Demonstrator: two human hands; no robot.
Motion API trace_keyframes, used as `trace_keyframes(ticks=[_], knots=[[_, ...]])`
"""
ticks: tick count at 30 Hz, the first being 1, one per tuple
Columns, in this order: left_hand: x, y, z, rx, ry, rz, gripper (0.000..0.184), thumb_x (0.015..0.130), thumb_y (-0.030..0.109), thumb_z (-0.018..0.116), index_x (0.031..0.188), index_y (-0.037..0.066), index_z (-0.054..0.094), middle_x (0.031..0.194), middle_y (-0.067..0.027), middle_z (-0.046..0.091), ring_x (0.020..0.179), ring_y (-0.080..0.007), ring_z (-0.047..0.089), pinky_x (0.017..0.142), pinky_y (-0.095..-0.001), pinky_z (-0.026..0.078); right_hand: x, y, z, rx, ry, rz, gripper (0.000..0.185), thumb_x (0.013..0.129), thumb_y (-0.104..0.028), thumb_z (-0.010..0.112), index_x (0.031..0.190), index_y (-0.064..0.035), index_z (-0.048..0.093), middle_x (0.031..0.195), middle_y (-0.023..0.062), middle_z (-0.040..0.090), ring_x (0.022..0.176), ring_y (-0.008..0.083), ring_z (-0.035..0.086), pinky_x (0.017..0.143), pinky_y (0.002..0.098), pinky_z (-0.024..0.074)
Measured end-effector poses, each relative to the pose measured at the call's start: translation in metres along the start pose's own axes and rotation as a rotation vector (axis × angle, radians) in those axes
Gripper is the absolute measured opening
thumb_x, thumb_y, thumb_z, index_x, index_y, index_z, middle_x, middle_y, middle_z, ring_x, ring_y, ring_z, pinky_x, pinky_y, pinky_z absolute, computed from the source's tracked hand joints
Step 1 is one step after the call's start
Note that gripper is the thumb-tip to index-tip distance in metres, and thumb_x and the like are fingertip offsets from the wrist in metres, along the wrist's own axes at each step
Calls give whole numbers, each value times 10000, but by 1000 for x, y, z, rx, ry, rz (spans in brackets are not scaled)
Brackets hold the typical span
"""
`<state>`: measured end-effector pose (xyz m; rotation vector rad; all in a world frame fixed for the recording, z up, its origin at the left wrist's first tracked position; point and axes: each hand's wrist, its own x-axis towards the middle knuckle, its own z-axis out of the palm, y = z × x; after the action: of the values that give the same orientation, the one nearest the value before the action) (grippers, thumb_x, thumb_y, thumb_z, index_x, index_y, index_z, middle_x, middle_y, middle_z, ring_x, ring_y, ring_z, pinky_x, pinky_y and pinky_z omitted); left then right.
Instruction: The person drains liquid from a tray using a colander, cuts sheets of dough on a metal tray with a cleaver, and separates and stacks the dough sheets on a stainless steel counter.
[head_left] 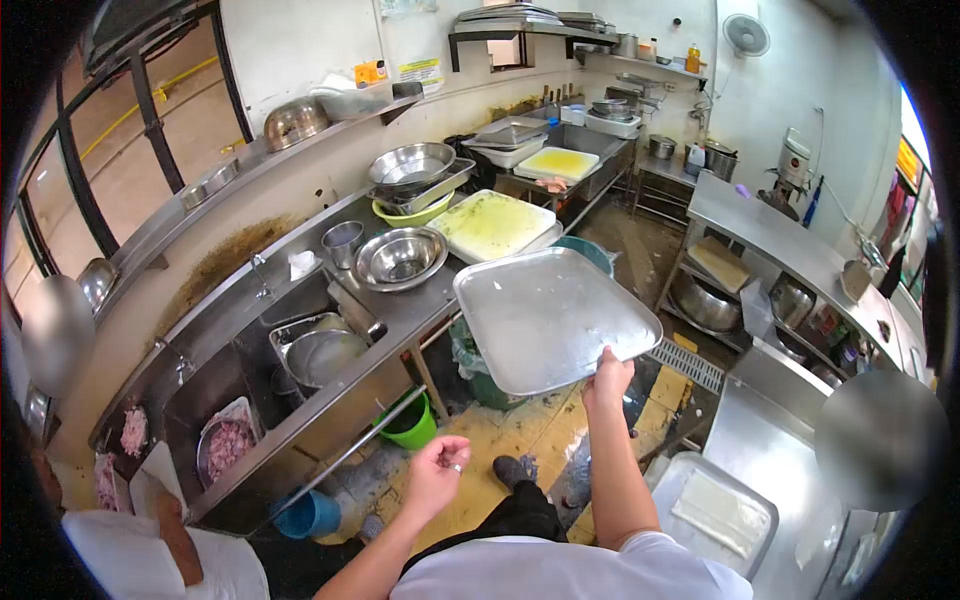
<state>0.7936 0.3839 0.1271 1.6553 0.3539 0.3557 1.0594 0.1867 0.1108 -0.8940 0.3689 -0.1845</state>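
Note:
My right hand (608, 380) grips the near edge of a shallow rectangular metal tray (550, 315), thumb on top. The tray is held out in front of me over the floor, and its bare surface shows a few wet-looking marks. My left hand (440, 470) is in the air at lower centre, fingers curled in, a ring on one finger, with nothing visible in it. Beyond it, a green bucket (408, 420) stands under the sink counter. Left of the tray, metal bowls (400, 258) sit on the counter.
A steel sink counter (330, 390) runs along the left, with pinkish meat (228, 445) in one basin. A co-worker's arm (178, 540) is at lower left. To the right, a metal tray with a white slab (715, 515) lies by a steel table. The tiled floor (520, 440) looks wet.

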Motion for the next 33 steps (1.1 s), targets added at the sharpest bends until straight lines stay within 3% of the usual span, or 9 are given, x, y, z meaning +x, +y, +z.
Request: trace_keyframes(ticks=[4, 7, 13, 19, 25, 29, 32, 33], knots=[[105, -10, 25, -38, -33, 0, 166, 950, 1, 667, 1112, -7, 634, 930, -19, 675, 828, -88, 631, 761, -248, 533, 84, 32, 43, 58, -54, -2, 419, 988, 42, 492, 1395, -23, 418, 1279, 133, 601, 1129, 268, 616, 977, 412, 494], [172, -17, 42, -24, -41, -59, 181, 944, -17, 668, 1119, -5, 623, 949, -31, 674, 839, -96, 633, 769, -256, 543, 146, 43, 87, 75, 35, 73, 191, 975, 10, 552, 1148, -70, 528, 982, 30, 610, 733, 131, 540, 636, 310, 470], [269, -21, 56, -39, 13, -126, 175, 949, 37, 687, 1120, 23, 655, 896, -2, 665, 783, -65, 603, 717, -227, 519, 258, 83, 145, -36, -66, 80, 170, 978, -3, 550, 1135, -57, 513, 941, 29, 599, 757, 143, 572, 665, 331, 500], [321, -29, 66, -65, 41, -139, 177, 952, 42, 684, 1127, 24, 655, 903, -2, 668, 786, -65, 607, 720, -227, 517, 334, 130, 186, -71, -48, 78, 215, 979, -18, 550, 1190, -51, 531, 907, 38, 620, 694, 134, 565, 590, 307, 465], [343, -36, 76, -92, 38, -155, 180, 952, 44, 686, 1128, 23, 655, 911, -2, 672, 793, -63, 606, 727, -228, 514, 374, 136, 205, -317, -290, 310, 268, 966, -79, 606, 1212, -39, 509, 977, 74, 637, 618, 150, 558, 516, 292, 447], [347, -33, 83, -56, 13, -191, 183, 954, 26, 673, 1134, 13, 641, 933, -13, 668, 822, -75, 615, 757, -240, 523, 368, 122, 214, -318, -419, 321, 340, 920, -112, 666, 1223, -17, 543, 1039, 96, 634, 848, 190, 614, 718, 323, 508], [342, -29, 85, -9, -3, -225, 190, 957, -21, 643, 1145, -8, 613, 972, -32, 656, 866, -98, 631, 804, -261, 541, 352, 114, 204, -856, -462, -134, 492, 876, -59, 677, 1331, 22, 506, 1277, 157, 602, 1153, 270, 594, 972, 412, 480], [338, -28, 86, -22, 5, -229, 192, 956, -24, 642, 1145, -8, 614, 973, -33, 658, 868, -99, 633, 805, -262, 543, 344, 116, 198, -885, -442, -234, 486, 868, -53, 676, 1320, 25, 516, 1255, 158, 609, 1134, 255, 596, 966, 396, 480]])
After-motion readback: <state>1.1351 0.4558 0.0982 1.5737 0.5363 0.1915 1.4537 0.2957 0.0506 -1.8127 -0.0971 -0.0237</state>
